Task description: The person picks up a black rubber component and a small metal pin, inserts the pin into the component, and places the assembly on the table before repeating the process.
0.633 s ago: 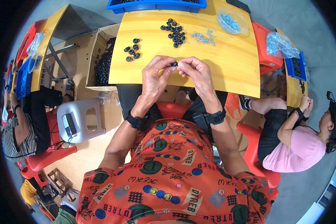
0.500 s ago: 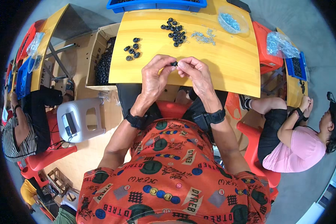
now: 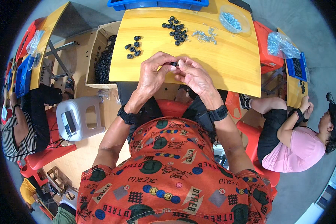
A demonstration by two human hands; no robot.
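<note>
My left hand [image 3: 154, 71] pinches a small round black part [image 3: 174, 64] between thumb and fingertips, above the near part of the yellow table. My right hand [image 3: 196, 76] is closed against the same part from the other side, its thumb pressed close to it. The fingers cover most of the part. Beyond my hands lies a pile of similar black round parts [image 3: 177, 33], some showing a hole in the middle. A smaller group of black parts [image 3: 133, 48] rests to the left. Small shiny metal pieces [image 3: 205, 36] are scattered right of the pile.
A clear round tub [image 3: 231, 20] of metal pieces stands at the table's far right. A blue tray [image 3: 158, 4] sits at the far edge. Left of the yellow table [image 3: 231, 71], a cardboard box [image 3: 91, 63] holds many black parts. Co-workers sit on both sides.
The right hand's fingers have shifted and spread a little around the black part. The left hand keeps its pinch, almost in place. The piles lie as before.
</note>
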